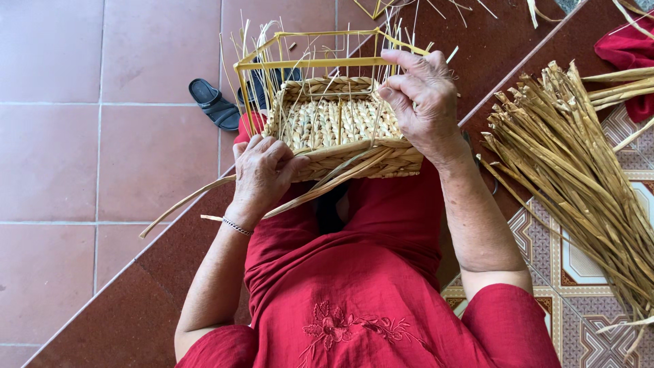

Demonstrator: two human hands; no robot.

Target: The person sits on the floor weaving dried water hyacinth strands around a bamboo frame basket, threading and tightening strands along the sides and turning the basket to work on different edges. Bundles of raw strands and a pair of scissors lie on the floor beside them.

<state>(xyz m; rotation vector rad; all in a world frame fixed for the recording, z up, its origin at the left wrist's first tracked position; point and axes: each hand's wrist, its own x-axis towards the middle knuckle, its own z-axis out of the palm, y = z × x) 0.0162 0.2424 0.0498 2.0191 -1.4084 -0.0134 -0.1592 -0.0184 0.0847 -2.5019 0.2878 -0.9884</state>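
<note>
A half-woven straw basket (340,126) on a yellow wire frame (306,63) rests on my lap, over red clothing. My left hand (262,174) grips the near left corner of the woven wall, where several long straw strands (204,194) trail out to the left. My right hand (422,99) is at the right side of the basket, fingers pinched on thin upright stakes (392,51) near the frame's top rail. A thin bracelet circles my left wrist.
A large bundle of dried straw strands (572,177) lies on the patterned floor at the right. A black sandal (214,103) sits on the red tiles beyond the basket. Red cloth (623,51) lies at the upper right. Loose straw pieces are scattered at the top.
</note>
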